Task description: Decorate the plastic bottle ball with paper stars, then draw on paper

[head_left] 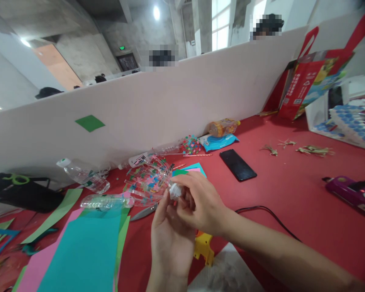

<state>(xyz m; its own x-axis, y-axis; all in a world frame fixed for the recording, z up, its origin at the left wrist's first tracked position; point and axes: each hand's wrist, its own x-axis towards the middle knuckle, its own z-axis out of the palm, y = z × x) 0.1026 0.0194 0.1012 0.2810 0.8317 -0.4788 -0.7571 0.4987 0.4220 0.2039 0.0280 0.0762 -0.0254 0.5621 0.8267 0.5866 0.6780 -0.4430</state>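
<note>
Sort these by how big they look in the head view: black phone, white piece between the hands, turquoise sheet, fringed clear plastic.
1. Turquoise sheet, clearly largest
2. Fringed clear plastic
3. Black phone
4. White piece, partly hidden

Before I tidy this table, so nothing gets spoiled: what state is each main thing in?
Slit bottle: strips fanned out, in the left hand
White cap-like piece: between fingers of the right hand; tightness unclear
Orange-labelled bottle: on its side, yellow cap on
White-capped clear bottle: not upright, cap on
Phone: flat, screen dark
Red bag: standing, handles up
Blue packet: lying; lid unclear
</note>
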